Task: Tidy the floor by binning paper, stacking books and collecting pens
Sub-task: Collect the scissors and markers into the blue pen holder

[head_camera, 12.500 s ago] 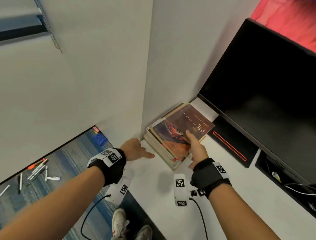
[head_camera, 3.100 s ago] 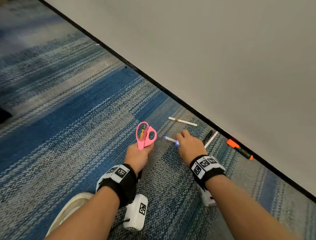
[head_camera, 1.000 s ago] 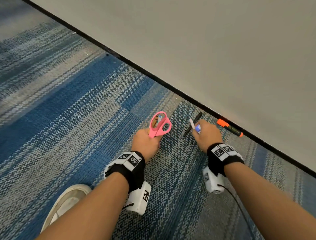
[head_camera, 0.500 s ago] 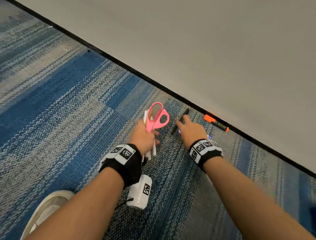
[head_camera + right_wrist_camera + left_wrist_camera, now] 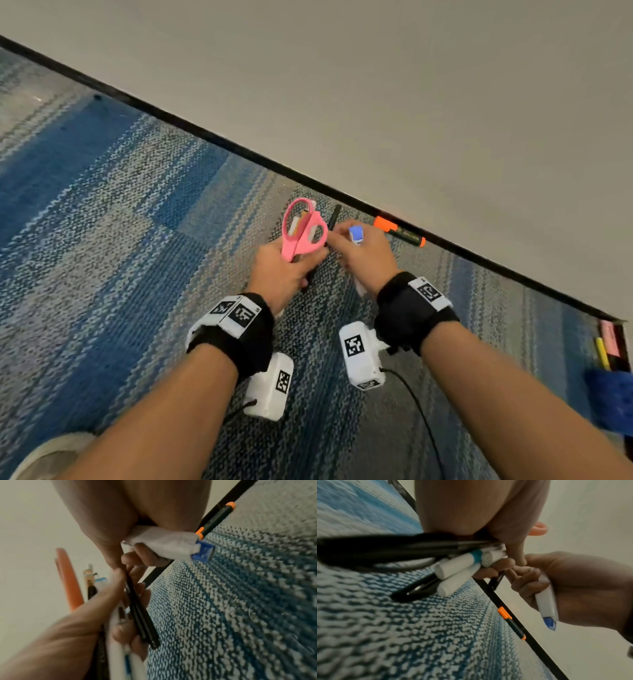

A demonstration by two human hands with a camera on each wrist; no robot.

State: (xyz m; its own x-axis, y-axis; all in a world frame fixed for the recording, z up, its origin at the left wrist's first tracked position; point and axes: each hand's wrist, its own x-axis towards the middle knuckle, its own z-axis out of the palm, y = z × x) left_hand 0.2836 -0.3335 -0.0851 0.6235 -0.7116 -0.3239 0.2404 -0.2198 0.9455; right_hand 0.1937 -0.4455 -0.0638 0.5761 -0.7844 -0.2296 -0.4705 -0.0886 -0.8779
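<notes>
My left hand (image 5: 301, 263) grips pink scissors (image 5: 303, 229) together with a bundle of white and black pens (image 5: 458, 566). Touching it, my right hand (image 5: 342, 245) pinches a thin black pen (image 5: 334, 217) at the fingertips, its lower end against the left fingers (image 5: 130, 632). A white marker with a blue cap (image 5: 356, 234) is tucked in the right palm. One orange-capped black highlighter (image 5: 399, 231) lies on the carpet along the black baseboard, just beyond my right hand. The left wrist view shows the bundle's ends, the marker (image 5: 546, 601) and the highlighter (image 5: 511, 623).
A grey wall with a black baseboard (image 5: 205, 137) runs diagonally behind the hands. At the far right edge sits a blue container (image 5: 613, 401), with pink and yellow items (image 5: 608, 339) behind it. My shoe (image 5: 37, 455) shows at the bottom left on the blue-grey carpet.
My right hand has lifted the black pen off the carpet and brought it over to my left hand. The left hand has kept hold of the scissors and pens.
</notes>
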